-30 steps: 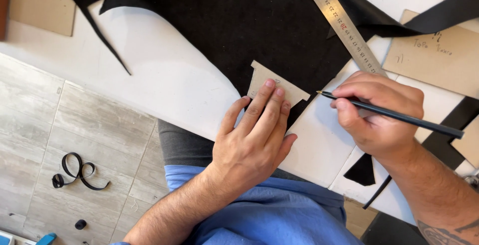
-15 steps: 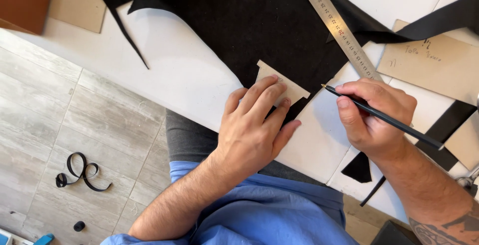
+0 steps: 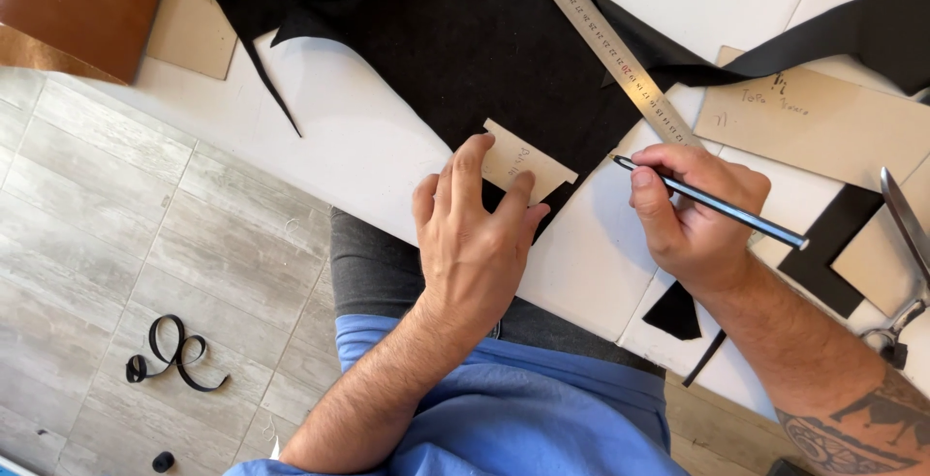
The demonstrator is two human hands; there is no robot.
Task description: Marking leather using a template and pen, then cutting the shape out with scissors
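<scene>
Looking down at the desk (image 3: 320,147) here, and the left hand (image 3: 480,234) is lying flat with fingers spread, pressing a small tan card template (image 3: 528,161) onto the near corner of a big black piece of material (image 3: 465,40). There's some faint handwriting on that card, too small for me to make out anyway. The right hand (image 3: 693,214) is pinching a dark pencil (image 3: 712,202), fingers closed round it, with the tip sitting just off the template's right edge, over the white desk surface. I can't tell if the tip is actually touching anything.

A long metal ruler (image 3: 605,45) is lying diagonally across the black material, its near end just behind the right hand. To the right, a larger tan card piece (image 3: 823,122) with scribbled writing is resting flat on the desk, and another plain one (image 3: 194,26) is sitting at the far left beside a brown leather piece (image 3: 77,1). Scissors (image 3: 906,263) are poking in at the right edge, next to a black offcut (image 3: 833,253). Another small black scrap (image 3: 675,311) is lying by the right wrist.

Down on the floor (image 3: 116,234), a curly black strip (image 3: 174,352) is lying loose.
</scene>
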